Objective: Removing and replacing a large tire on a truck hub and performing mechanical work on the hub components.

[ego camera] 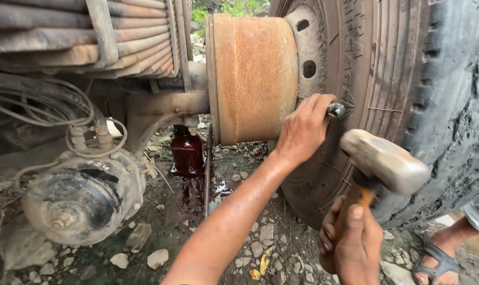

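While the left hand is closed around a small metal tool, pressing its bright end against the inner side of the big worn tyre, the right hand is wrapped tight around the wooden handle of a heavy hammer, whose pale, blunt head hangs just below and to the right of the metal tool, close to the tyre but apart from it. How the metal tool continues inside the left fist cannot be told, as the fingers hide it. Just left of the left hand stands the rusty brake drum, mounted against the wheel rim with its round holes. Under the axle a dark red bottle jack stands on the stony ground, with a wet patch around its foot. At the lower left hangs a grimy round brake chamber with hoses looping above it, and leaf springs fill the upper left corner. Another person's sandalled foot rests at the lower right edge.
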